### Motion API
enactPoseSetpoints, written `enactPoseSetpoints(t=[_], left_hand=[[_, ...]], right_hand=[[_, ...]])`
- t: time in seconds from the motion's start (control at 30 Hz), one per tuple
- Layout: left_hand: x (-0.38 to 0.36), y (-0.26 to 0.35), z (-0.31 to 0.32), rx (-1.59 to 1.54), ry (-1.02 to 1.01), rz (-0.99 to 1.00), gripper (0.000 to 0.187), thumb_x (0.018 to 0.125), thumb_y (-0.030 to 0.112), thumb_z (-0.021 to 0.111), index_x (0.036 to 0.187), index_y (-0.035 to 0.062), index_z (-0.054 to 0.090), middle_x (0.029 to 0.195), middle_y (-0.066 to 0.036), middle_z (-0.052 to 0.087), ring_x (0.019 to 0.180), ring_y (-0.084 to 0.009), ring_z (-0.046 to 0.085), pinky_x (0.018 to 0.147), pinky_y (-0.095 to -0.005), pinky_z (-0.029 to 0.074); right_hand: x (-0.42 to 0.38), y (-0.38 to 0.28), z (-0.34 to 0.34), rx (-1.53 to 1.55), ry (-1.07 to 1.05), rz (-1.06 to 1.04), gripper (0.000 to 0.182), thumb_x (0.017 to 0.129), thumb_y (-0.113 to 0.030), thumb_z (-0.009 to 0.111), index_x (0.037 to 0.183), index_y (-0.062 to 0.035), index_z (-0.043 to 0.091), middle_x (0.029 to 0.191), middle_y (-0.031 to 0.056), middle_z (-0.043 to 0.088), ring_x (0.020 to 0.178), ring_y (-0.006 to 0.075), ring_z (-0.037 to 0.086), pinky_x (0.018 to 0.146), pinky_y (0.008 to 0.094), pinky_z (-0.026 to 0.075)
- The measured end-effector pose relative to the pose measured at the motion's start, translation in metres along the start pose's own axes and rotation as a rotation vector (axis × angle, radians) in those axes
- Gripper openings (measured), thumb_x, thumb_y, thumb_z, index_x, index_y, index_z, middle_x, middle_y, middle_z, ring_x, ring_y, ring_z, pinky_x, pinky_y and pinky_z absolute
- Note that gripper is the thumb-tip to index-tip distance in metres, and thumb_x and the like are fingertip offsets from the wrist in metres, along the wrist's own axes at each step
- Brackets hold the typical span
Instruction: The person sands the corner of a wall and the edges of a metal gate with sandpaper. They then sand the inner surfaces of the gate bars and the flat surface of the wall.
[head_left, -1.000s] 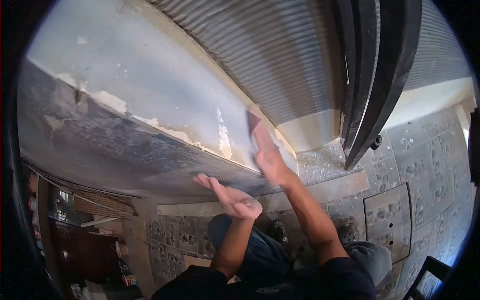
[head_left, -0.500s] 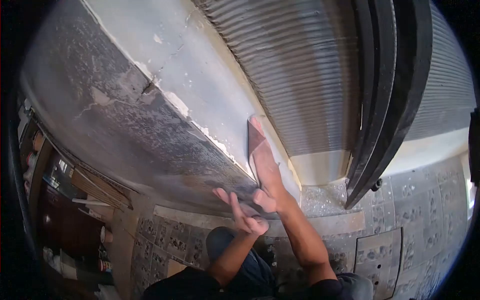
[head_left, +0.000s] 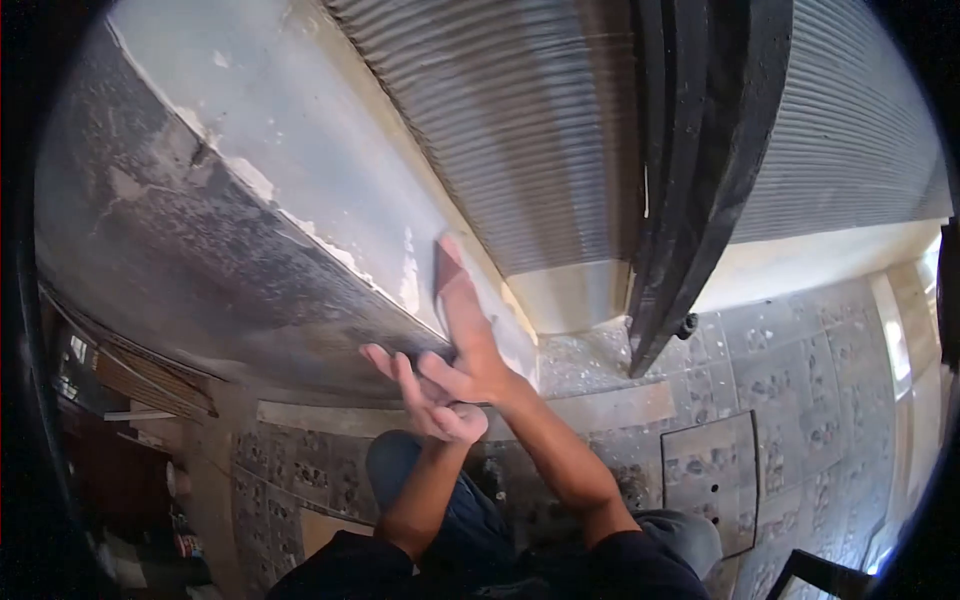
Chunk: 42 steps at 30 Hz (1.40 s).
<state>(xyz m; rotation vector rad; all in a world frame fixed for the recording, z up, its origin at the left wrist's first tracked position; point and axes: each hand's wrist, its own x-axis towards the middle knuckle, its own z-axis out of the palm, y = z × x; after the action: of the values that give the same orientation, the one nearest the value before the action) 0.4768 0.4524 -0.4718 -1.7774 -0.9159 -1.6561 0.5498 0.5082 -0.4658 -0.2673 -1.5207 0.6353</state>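
Observation:
My right hand (head_left: 468, 335) presses along the pale, narrow face of the wall (head_left: 310, 150), near its lower end, fingers pointing up. Under those fingers is a folded piece of brown sandpaper (head_left: 446, 278), partly hidden by the hand. My left hand (head_left: 435, 405) is just below and left of it, palm up, fingers apart and holding nothing, dusted white. Beside both hands runs the wall's chipped corner, with whitish filler patches (head_left: 345, 258) along it. The darker, stained wall face (head_left: 220, 260) spreads to the left.
A corrugated metal shutter (head_left: 500, 120) stands right of the pale face, next to a black upright post (head_left: 690, 190). White specks dot the tiled floor (head_left: 800, 370), which has a framed cover (head_left: 710, 475). Cluttered items sit at lower left, including a wooden slatted panel (head_left: 150, 375).
The view has shifted to the right, so wall and hands appear further left. My right hand stays on the pale face with the sandpaper; my left hand has come closer to the right wrist.

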Motion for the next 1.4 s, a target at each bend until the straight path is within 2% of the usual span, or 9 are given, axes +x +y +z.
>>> enactPoseSetpoints(t=[0.07,0.17,0.23,0.37,0.47,0.53,0.67,0.73,1.4], left_hand=[[-0.002,0.004,0.001,-0.038,0.023,-0.047,0.061,0.098,0.031,0.016,0.14,-0.0117,0.029,0.148,-0.028,0.028,0.141,-0.0433,0.016,0.115,-0.0582,0.008],[-0.009,0.006,-0.003,-0.127,0.03,-0.102,0.06,0.098,0.032,0.022,0.135,-0.0144,0.032,0.143,-0.033,0.031,0.132,-0.045,0.034,0.107,-0.0557,0.032],[-0.001,0.021,-0.001,-0.279,0.003,-0.158,0.053,0.097,0.026,0.034,0.127,-0.0167,0.038,0.132,-0.037,0.043,0.111,-0.0436,0.057,0.084,-0.0456,0.056],[0.01,0.032,0.003,-0.439,-0.145,-0.203,0.034,0.092,0.013,0.045,0.106,-0.0155,0.055,0.111,-0.032,0.06,0.092,-0.0378,0.067,0.074,-0.0397,0.059],[0.021,0.037,0.014,-0.488,-0.063,-0.256,0.022,0.083,0.009,0.055,0.095,-0.0074,0.063,0.092,-0.024,0.069,0.08,-0.0301,0.071,0.068,-0.032,0.057],[0.026,0.037,0.016,-0.511,-0.035,-0.278,0.018,0.081,0.008,0.056,0.089,-0.0051,0.064,0.087,-0.022,0.07,0.076,-0.0272,0.071,0.065,-0.0306,0.056],[0.021,0.032,0.015,-0.592,0.004,-0.391,0.015,0.08,0.007,0.055,0.083,-0.0047,0.065,0.085,-0.02,0.07,0.074,-0.0271,0.07,0.066,-0.0304,0.055],[0.02,0.026,0.013,-0.565,0.005,-0.422,0.015,0.08,0.005,0.055,0.082,-0.0055,0.064,0.085,-0.021,0.07,0.073,-0.0274,0.07,0.066,-0.0302,0.055],[0.019,0.004,-0.008,-0.554,-0.024,-0.452,0.016,0.084,0.004,0.052,0.08,-0.0077,0.062,0.079,-0.022,0.069,0.071,-0.0282,0.069,0.068,-0.0329,0.056]], right_hand=[[0.006,-0.012,-0.002,-0.016,-0.02,0.014,0.077,0.093,-0.037,0.049,0.147,0.0065,0.015,0.154,0.0273,0.01,0.144,0.0416,0.009,0.116,0.045,0.008],[-0.009,-0.018,-0.003,-0.173,0.051,0.094,0.058,0.092,-0.023,0.052,0.14,0.0059,0.036,0.141,0.0319,0.036,0.132,0.0432,0.037,0.108,0.0429,0.03],[-0.023,-0.024,-0.017,-0.066,0.052,0.322,0.038,0.09,-0.011,0.053,0.124,0.0059,0.054,0.104,0.0298,0.062,0.094,0.0383,0.065,0.08,0.0383,0.05],[-0.024,-0.03,-0.056,-0.343,0.004,0.35,0.027,0.09,-0.006,0.053,0.111,0.0063,0.062,0.072,0.0225,0.062,0.059,0.0325,0.063,0.057,0.0368,0.048],[-0.02,-0.027,-0.073,-0.663,0.462,0.196,0.032,0.096,-0.008,0.042,0.066,0.0014,0.041,0.051,0.0074,0.04,0.045,0.0151,0.033,0.044,0.0335,0.027],[-0.024,-0.033,-0.082,-0.885,0.512,0.225,0.023,0.094,-0.007,0.051,0.104,0.0112,0.061,0.063,0.0156,0.057,0.051,0.0269,0.055,0.05,0.0296,0.043],[0.008,-0.023,-0.084,-1.177,0.552,-0.121,0.025,0.094,-0.009,0.05,0.105,0.0113,0.06,0.089,0.0222,0.066,0.066,0.0328,0.064,0.057,0.0348,0.051],[0.02,-0.001,-0.099,-1.268,0.464,-0.169,0.033,0.096,-0.007,0.041,0.115,0.015,0.056,0.12,0.0277,0.059,0.106,0.037,0.063,0.088,0.039,0.051],[0.037,0.079,-0.142,-1.47,0.653,-0.227,0.039,0.081,0.01,0.05,0.12,0.0122,0.055,0.13,0.0278,0.052,0.123,0.0437,0.049,0.103,0.0452,0.041]])
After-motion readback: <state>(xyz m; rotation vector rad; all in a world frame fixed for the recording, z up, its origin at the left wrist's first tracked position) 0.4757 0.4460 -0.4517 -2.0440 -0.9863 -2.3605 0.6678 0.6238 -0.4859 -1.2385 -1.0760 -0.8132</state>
